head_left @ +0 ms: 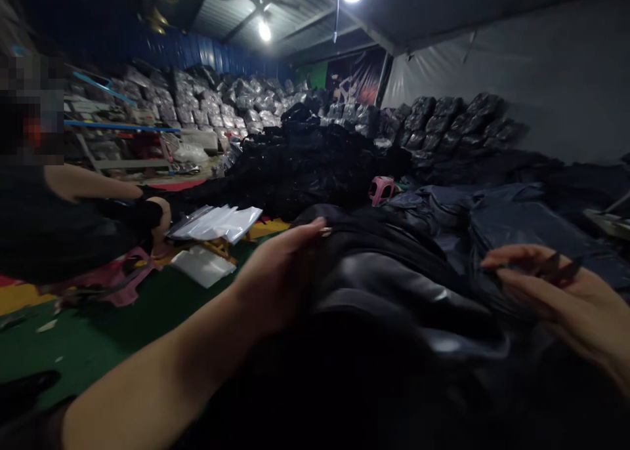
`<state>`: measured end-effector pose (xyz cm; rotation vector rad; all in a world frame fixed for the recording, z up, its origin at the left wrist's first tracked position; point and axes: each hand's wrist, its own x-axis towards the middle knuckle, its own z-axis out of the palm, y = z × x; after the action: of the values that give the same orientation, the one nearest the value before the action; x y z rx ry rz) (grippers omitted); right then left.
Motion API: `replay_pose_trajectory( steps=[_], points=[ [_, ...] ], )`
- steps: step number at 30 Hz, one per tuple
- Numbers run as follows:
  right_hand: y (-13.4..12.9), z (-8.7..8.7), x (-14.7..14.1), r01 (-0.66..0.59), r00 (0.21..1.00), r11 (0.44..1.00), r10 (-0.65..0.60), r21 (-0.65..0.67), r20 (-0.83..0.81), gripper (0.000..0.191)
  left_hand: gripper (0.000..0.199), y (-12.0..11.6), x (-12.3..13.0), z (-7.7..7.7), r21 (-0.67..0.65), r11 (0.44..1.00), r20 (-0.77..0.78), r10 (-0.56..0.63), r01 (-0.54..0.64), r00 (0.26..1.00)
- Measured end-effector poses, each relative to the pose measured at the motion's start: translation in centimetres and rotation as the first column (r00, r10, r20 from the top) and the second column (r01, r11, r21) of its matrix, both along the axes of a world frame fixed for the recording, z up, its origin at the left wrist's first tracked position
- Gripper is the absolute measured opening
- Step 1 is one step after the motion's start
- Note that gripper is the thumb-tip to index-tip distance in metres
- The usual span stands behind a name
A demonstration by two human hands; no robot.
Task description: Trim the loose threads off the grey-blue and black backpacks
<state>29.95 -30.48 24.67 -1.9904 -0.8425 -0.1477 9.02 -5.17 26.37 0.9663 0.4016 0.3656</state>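
A black garment (384, 273), partly glossy and bunched in folds, lies in front of me. My left hand (278, 273) is closed on its upper left edge, thumb on top. A small shiny bit (326, 231) shows by the thumb tip; I cannot tell what it is. To the right of the garment, my right hand (566, 292) is closed, thumb and fingers nearly together. Dark pointed shapes show among its fingers, too blurred to name. The garment's lower part is lost in shadow.
Dark blue garments (526, 227) are heaped at right, and a black heap (305, 164) rises ahead. A pink stool (381, 190) stands between. At left, a seated person (63, 220) is beside white plastic sheets (216, 224). Wrapped bundles (211, 105) line the back.
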Motion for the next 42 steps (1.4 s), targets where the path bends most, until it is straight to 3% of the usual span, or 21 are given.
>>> replay_pose_trajectory(
  steps=[3,5,6,7,8,9,10,11,12,13,14,17,21,26,29,32,35,38,40,42],
  points=[
    [3.5,1.2,-2.5,-0.272,0.962,0.947,0.264,-0.170,-0.064,0.041,0.026,-2.7,2.6,-0.3,0.132,0.960,-0.028,-0.245,0.246,0.969],
    [5.4,1.6,-3.8,-0.403,0.915,0.864,0.394,-0.301,-0.093,0.032,0.034,-3.5,3.6,-0.6,0.378,0.888,-0.066,-0.256,0.262,0.964],
    [6.1,1.6,-4.1,-0.432,0.899,0.833,0.429,-0.345,-0.088,0.024,0.038,-3.7,3.7,-0.6,0.551,0.807,-0.082,-0.204,0.215,0.976],
    [6.6,1.5,-4.2,-0.446,0.889,0.812,0.451,-0.376,-0.080,0.019,0.041,-3.6,3.6,-0.7,0.725,0.675,-0.074,-0.118,0.135,0.990],
    [6.8,1.3,-4.1,-0.452,0.884,0.801,0.463,-0.393,-0.072,0.017,0.042,-3.3,3.4,-0.9,0.865,0.500,-0.035,-0.021,0.041,0.999],
    [6.8,1.1,-3.8,-0.456,0.880,0.794,0.470,-0.402,-0.072,0.017,0.042,-3.0,3.0,-1.0,0.948,0.315,0.020,0.061,-0.038,0.998],
    [6.6,0.8,-3.4,-0.458,0.880,0.793,0.468,-0.402,-0.079,0.017,0.041,-2.5,2.6,-1.3,0.983,0.164,0.069,0.114,-0.087,0.991],
    [6.4,0.6,-3.0,-0.451,0.886,0.801,0.455,-0.393,-0.088,0.017,0.041,-2.0,2.2,-1.7,0.991,0.076,0.094,0.146,-0.106,0.985],
    [6.1,0.3,-2.5,-0.434,0.896,0.815,0.434,-0.384,-0.092,0.017,0.042,-1.5,1.8,-2.3,0.994,0.053,0.086,0.169,-0.096,0.982],
    [5.9,0.1,-2.1,-0.411,0.909,0.829,0.407,-0.380,-0.094,0.017,0.043,-1.1,1.5,-3.1,0.994,0.084,0.051,0.181,-0.067,0.982],
    [5.7,-0.1,-1.7,-0.389,0.919,0.838,0.383,-0.382,-0.095,0.017,0.044,-0.7,1.1,-4.0,0.988,0.149,0.005,0.184,-0.033,0.983],
    [5.3,-0.5,-1.0,-0.375,0.926,0.830,0.361,-0.412,-0.114,0.017,0.045,0.0,-0.3,-7.4,0.921,0.390,-0.095,0.189,0.014,0.977],
    [5.2,-0.8,-0.4,-0.346,0.938,0.840,0.325,-0.418,-0.124,0.017,0.042,0.6,-3.2,-12.6,0.814,0.579,-0.163,0.289,-0.036,0.943],
    [5.4,-1.5,0.8,-0.243,0.970,0.886,0.215,-0.395,-0.114,0.011,0.044,2.0,-8.2,-19.6,0.515,0.849,-0.478,0.400,-0.120,0.782],
    [6.1,-2.2,1.3,-0.185,0.977,0.916,0.132,-0.357,-0.167,0.012,0.039,1.8,-10.6,-23.3,0.297,0.915,-0.587,0.399,-0.272,0.704],
    [6.9,-2.5,1.3,-0.224,0.965,0.910,0.158,-0.348,-0.208,0.013,0.027,0.6,-11.9,-25.5,-0.039,0.925,-0.556,0.293,-0.377,0.777],
    [7.6,-1.6,0.3,-0.187,0.982,0.926,0.164,-0.329,-0.098,0.016,0.016,-0.4,-12.2,-26.3,-0.331,0.860,-0.432,0.227,-0.388,0.873],
    [8.2,-0.6,-3.1,-0.077,0.974,0.955,0.134,-0.287,0.184,0.024,0.018,-0.4,-12.3,-26.3,-0.369,0.849,-0.435,0.202,-0.378,0.877],
    [9.1,-1.1,-6.3,-0.109,0.904,0.917,0.252,-0.384,0.345,0.020,0.020,-0.1,-12.3,-26.2,-0.309,0.871,-0.477,0.205,-0.381,0.855],
    [10.3,-3.0,-9.4,-0.176,0.834,0.756,0.455,-0.631,0.312,0.018,0.017,0.2,-12.3,-26.4,-0.292,0.889,-0.476,0.186,-0.354,0.859]
  ],
)
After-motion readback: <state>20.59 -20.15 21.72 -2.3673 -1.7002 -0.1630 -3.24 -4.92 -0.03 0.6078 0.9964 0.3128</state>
